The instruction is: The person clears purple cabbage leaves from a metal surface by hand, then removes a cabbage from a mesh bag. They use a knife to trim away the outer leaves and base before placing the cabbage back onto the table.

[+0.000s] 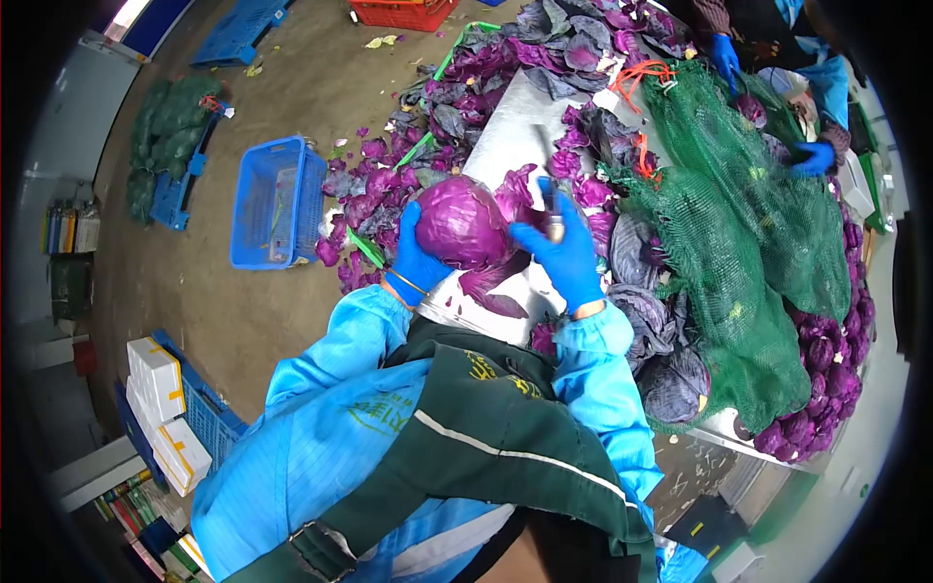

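Observation:
My left hand (416, 257), in a blue glove, is closed around the left side of a round red cabbage (461, 223) held above the metal table (501, 131). Gripped in my gloved right hand (569, 257) is a knife (555, 225), its blurred blade pointing away from me. The thumb of that hand reaches toward the cabbage's right side. A loose purple leaf (516, 194) stands out beside the cabbage, and another leaf (494, 291) hangs below it. Dark outer-leaved cabbages (673, 384) lie to the right of my right arm.
Cabbage leaves (374, 185) spill off the table's left side. Green mesh sacks (719, 253) cover its right part, with peeled cabbages (826, 379) beyond. A co-worker's gloved hands (814, 158) are at upper right. On the floor stand a blue crate (238, 209) and a red crate (403, 14).

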Tool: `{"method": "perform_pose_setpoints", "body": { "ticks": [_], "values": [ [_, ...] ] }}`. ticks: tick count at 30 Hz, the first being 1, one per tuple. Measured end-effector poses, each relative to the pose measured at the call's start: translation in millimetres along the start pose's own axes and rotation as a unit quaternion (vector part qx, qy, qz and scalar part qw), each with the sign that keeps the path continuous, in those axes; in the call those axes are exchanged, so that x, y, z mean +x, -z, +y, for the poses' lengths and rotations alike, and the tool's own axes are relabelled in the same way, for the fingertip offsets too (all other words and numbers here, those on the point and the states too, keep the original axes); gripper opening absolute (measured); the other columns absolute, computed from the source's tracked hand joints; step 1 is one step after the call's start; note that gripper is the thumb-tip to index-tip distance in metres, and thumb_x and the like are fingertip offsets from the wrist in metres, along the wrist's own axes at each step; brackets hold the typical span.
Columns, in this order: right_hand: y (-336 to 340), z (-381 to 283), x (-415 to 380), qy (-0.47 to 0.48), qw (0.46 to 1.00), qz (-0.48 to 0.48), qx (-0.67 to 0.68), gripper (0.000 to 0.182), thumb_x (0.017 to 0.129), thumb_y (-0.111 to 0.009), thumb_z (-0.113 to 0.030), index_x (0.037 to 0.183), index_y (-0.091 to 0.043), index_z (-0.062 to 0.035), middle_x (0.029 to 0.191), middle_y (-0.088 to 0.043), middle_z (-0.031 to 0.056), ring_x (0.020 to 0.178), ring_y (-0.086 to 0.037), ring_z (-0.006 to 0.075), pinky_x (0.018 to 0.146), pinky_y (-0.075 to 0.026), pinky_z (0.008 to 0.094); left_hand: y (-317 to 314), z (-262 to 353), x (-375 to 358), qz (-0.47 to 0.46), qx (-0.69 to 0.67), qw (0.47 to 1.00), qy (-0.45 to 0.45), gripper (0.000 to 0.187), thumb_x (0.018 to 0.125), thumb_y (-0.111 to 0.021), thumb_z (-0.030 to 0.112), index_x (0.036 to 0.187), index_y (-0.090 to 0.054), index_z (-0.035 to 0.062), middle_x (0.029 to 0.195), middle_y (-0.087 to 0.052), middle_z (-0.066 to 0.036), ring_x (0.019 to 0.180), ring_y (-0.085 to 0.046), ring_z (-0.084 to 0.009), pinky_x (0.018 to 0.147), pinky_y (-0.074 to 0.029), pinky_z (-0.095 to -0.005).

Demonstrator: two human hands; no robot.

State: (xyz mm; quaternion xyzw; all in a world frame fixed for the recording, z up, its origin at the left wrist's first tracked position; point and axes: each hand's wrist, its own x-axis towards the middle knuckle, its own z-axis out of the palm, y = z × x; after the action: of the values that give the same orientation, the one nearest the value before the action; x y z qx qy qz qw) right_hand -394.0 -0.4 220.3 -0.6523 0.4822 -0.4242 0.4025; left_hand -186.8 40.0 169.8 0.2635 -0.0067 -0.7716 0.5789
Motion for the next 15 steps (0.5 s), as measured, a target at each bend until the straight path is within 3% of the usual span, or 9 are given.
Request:
{"method": "perform_pose_setpoints", "body": {
  "ticks": [2,3,6,7,10,11,13,15],
  "values": [
    [-17,4,-3,-0.096,0.986,-0.073,0.111,0.045,0.077,-0.074,-0.017,0.117,-0.060,-0.0025,0.104,-0.067,0.0119,0.093,-0.063,0.0176,0.083,-0.049,0.0294,1,0,0,0.015,0.042,0.999,0.011,0.079,0.084,-0.041,0.067,0.141,-0.034,0.0128,0.142,-0.037,-0.015,0.129,-0.038,-0.0346,0.106,-0.030,-0.0568],
    [-18,17,-3,-0.109,0.988,-0.057,0.096,0.027,0.079,-0.070,-0.013,0.103,-0.066,-0.0028,0.089,-0.070,0.0092,0.079,-0.065,0.0153,0.073,-0.051,0.0284,5,0,1,0.012,0.029,0.999,0.011,0.079,0.084,-0.042,0.067,0.141,-0.033,0.0129,0.142,-0.037,-0.015,0.129,-0.038,-0.0347,0.106,-0.030,-0.0564],
    [-10,26,3,-0.173,0.979,-0.032,0.101,0.017,0.080,-0.067,-0.011,0.096,-0.068,-0.0028,0.085,-0.069,0.0079,0.074,-0.064,0.0130,0.069,-0.051,0.0270,7,3,-3,0.012,0.013,1.000,0.006,0.079,0.084,-0.044,0.066,0.142,-0.033,0.0125,0.142,-0.037,-0.015,0.129,-0.038,-0.0346,0.107,-0.029,-0.0553],
    [-4,21,3,-0.264,0.957,-0.041,0.114,0.024,0.081,-0.067,-0.011,0.103,-0.066,-0.0029,0.090,-0.069,0.0087,0.077,-0.064,0.0118,0.069,-0.051,0.0267,7,5,-5,0.014,0.011,1.000,0.002,0.079,0.084,-0.045,0.065,0.142,-0.033,0.0122,0.142,-0.037,-0.015,0.129,-0.039,-0.0344,0.107,-0.029,-0.0547],
    [0,-4,0,-0.204,0.962,-0.058,0.172,0.032,0.081,-0.068,-0.012,0.111,-0.063,-0.0027,0.095,-0.068,0.0082,0.079,-0.063,0.0113,0.069,-0.051,0.0256,8,6,-5,0.000,0.110,0.994,-0.007,0.080,0.084,-0.046,0.065,0.141,-0.033,0.0109,0.142,-0.037,-0.015,0.129,-0.039,-0.0330,0.108,-0.030,-0.0528],
    [-8,8,-2,-0.075,0.983,-0.078,0.149,0.040,0.080,-0.070,-0.013,0.117,-0.060,-0.0026,0.099,-0.067,0.0086,0.081,-0.063,0.0107,0.069,-0.050,0.0258,9,5,-6,0.000,0.110,0.994,-0.004,0.080,0.084,-0.046,0.065,0.141,-0.033,0.0109,0.142,-0.037,-0.015,0.129,-0.039,-0.0330,0.108,-0.030,-0.0528],
    [-8,13,-4,-0.109,0.979,-0.107,0.131,0.038,0.080,-0.070,-0.014,0.115,-0.061,-0.0024,0.094,-0.068,0.0075,0.076,-0.062,0.0108,0.068,-0.050,0.0267,10,7,-5,-0.009,0.243,0.970,-0.006,0.080,0.083,-0.049,0.063,0.141,-0.033,0.0098,0.142,-0.038,-0.014,0.129,-0.040,-0.0315,0.108,-0.031,-0.0509],
    [-7,24,-6,-0.153,0.970,-0.124,0.143,0.037,0.080,-0.069,-0.013,0.114,-0.061,-0.0026,0.093,-0.068,0.0068,0.074,-0.061,0.0104,0.068,-0.050,0.0266,12,8,-4,-0.012,0.216,0.976,-0.008,0.080,0.083,-0.050,0.062,0.141,-0.033,0.0098,0.142,-0.039,-0.014,0.129,-0.040,-0.0308,0.108,-0.031,-0.0500]
  ]
}}
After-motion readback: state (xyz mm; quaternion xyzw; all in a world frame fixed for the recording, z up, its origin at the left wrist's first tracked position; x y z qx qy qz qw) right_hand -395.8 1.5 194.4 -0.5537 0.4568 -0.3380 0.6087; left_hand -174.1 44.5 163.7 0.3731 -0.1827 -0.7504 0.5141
